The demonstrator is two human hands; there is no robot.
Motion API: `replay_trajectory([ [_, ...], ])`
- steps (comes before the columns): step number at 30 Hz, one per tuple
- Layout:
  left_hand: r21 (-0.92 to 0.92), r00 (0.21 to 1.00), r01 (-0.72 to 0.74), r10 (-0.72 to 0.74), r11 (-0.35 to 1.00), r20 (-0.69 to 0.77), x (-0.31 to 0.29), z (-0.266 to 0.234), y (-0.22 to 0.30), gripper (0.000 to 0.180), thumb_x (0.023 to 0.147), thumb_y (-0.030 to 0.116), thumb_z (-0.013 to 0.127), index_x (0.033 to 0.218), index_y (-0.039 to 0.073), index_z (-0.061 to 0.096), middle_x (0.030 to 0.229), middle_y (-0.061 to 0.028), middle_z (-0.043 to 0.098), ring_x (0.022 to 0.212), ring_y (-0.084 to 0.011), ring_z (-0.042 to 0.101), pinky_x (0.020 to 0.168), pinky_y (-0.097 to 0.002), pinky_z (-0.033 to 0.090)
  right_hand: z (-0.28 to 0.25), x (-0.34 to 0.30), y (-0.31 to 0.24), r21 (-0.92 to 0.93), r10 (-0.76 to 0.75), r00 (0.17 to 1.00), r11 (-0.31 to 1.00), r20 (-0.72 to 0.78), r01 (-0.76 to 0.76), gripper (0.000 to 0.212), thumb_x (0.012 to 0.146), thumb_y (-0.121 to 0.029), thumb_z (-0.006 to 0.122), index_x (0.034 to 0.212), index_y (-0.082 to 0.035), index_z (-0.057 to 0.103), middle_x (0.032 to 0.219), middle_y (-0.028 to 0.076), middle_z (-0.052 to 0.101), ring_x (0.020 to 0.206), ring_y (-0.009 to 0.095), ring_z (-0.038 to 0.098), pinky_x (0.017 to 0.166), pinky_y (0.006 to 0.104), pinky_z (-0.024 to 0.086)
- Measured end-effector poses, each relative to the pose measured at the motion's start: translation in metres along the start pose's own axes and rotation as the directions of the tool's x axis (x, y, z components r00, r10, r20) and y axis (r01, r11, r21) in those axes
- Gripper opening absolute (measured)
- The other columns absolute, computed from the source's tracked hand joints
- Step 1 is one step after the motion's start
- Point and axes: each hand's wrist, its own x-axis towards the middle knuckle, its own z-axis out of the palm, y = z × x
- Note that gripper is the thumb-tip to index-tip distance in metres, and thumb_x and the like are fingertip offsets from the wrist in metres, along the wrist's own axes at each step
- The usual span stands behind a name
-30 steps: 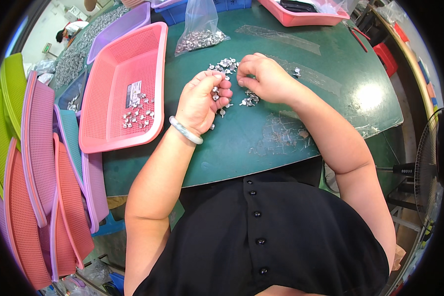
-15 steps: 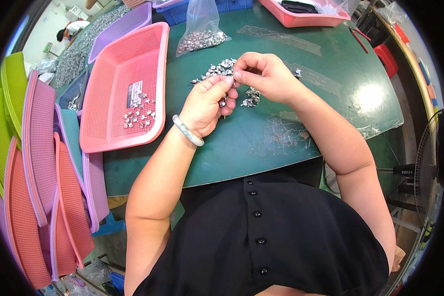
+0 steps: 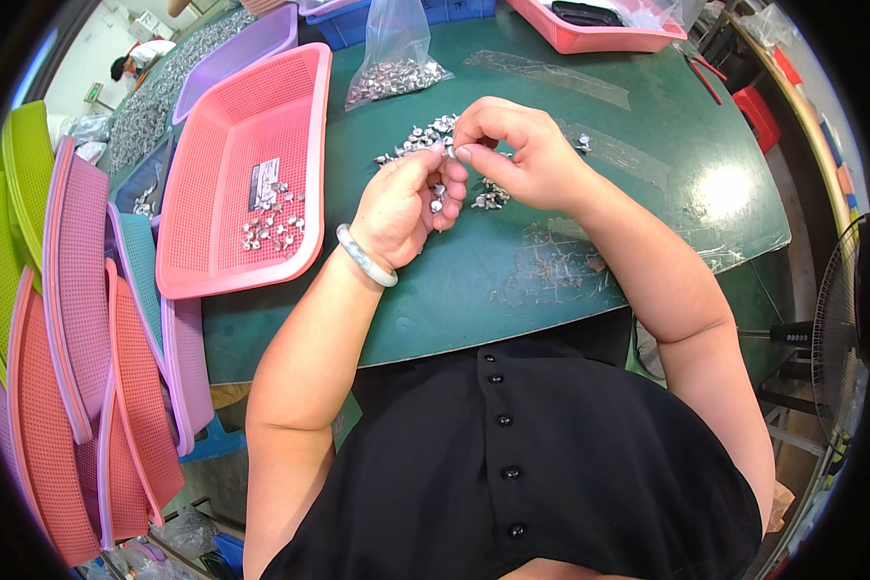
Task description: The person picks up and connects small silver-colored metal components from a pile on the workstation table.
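Observation:
Over the green table, my left hand is curled palm-up around a few small silver metal parts with round heads. My right hand meets it at the fingertips, its thumb and forefinger pinching one such metal part. Just beyond the hands lies a loose heap of the same parts. A smaller cluster sits below my right fingers, and a single part lies apart to the right. The pink basket on the left has several parts and a white label inside.
A clear plastic bag of metal parts stands at the back. Purple and pink trays line the far edge. Stacked coloured baskets crowd the left. Red-handled pliers lie far right; a fan stands beside the table.
My left thumb has drawn back slightly, so more of the parts in the palm show. My right fingers have shifted a little and a part now shows between their tips.

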Motion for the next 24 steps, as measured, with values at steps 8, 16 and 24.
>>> replay_trajectory([
  [8,0.074,0.994,-0.102,0.104,0.992,-0.022,0.0003,-0.0017,-0.0003,0.028,0.091,0.026,0.038,0.081,0.004,0.053,0.07,-0.0025,0.052,0.057,-0.0109,0.046,0.049,-0.022,0.036,0.0004,0.0022,0.0003,-0.28,-0.161,0.987,0.949,-0.03,0.146,0.009,0.07,0.0,0.06,0.075,-0.003,0.052,0.078,0.008,0.056,0.073,0.024,0.055,0.062,0.0314,0.045],
  [16,0.093,0.994,-0.101,0.104,0.991,-0.028,0.0009,-0.0004,-0.0008,0.022,0.089,0.021,0.044,0.079,0.004,0.054,0.068,-0.002,0.052,0.056,-0.0095,0.046,0.047,-0.0214,0.036,0.0002,0.002,-0.0018,-0.333,-0.215,0.977,0.922,-0.01,0.2,0.01,0.069,-0.001,0.061,0.074,-0.003,0.052,0.08,0.008,0.055,0.075,0.025,0.054,0.062,0.0319,0.045],
  [24,0.107,0.989,-0.11,0.119,0.988,-0.083,0.0017,0.0003,-0.0009,0.015,0.086,0.015,0.049,0.076,0.004,0.054,0.065,-0.0009,0.052,0.052,-0.0089,0.046,0.046,-0.0208,0.035,-0.0003,-0.0007,0.0056,-0.014,0.051,0.997,0.999,-0.051,-0.052,0.004,0.08,-0.002,0.056,0.081,0.001,0.055,0.082,0.008,0.057,0.074,0.017,0.055,0.066,0.0276,0.045],
])
